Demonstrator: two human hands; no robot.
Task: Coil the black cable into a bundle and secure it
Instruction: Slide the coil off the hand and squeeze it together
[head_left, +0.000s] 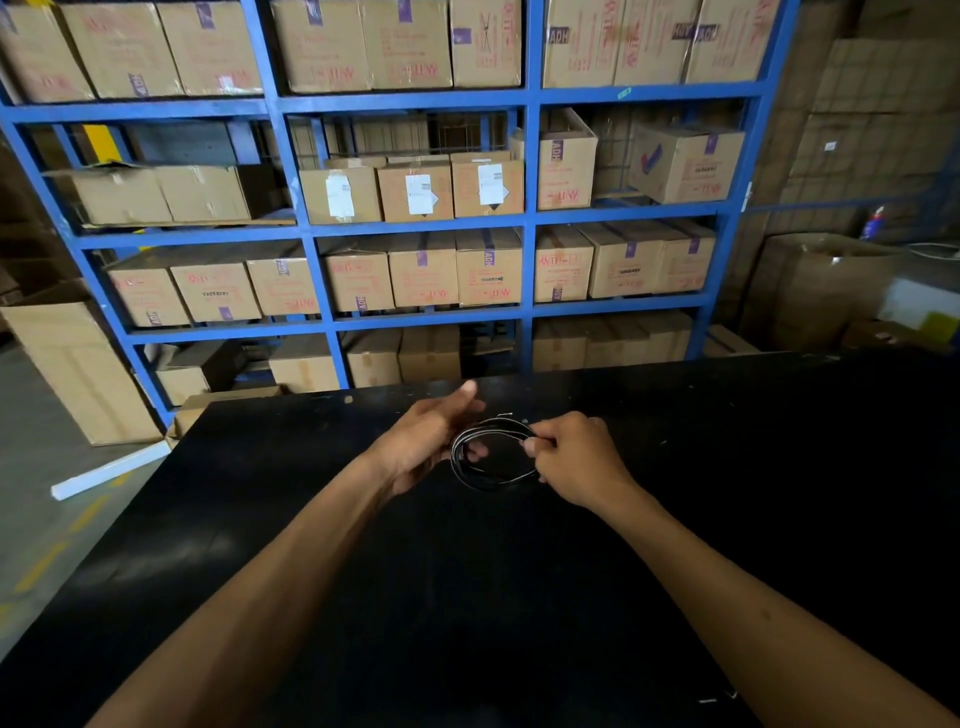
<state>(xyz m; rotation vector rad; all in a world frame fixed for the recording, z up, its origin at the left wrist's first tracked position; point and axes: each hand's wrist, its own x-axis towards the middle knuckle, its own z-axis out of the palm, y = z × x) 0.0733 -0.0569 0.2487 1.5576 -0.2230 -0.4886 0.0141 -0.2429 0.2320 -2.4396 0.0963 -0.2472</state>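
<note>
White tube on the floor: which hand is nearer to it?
Left. The left hand holds the cable coil's left side, toward the white tube lying on the floor left of the table. The right hand pinches the coil's right side, farther off.

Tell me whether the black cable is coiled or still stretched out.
Coiled: the black cable forms a several-turn ring held between the left hand and right hand. Any tie: cannot tell.

A black table (519, 597) carries small pale specks; the cable's contact is unclear.
</note>
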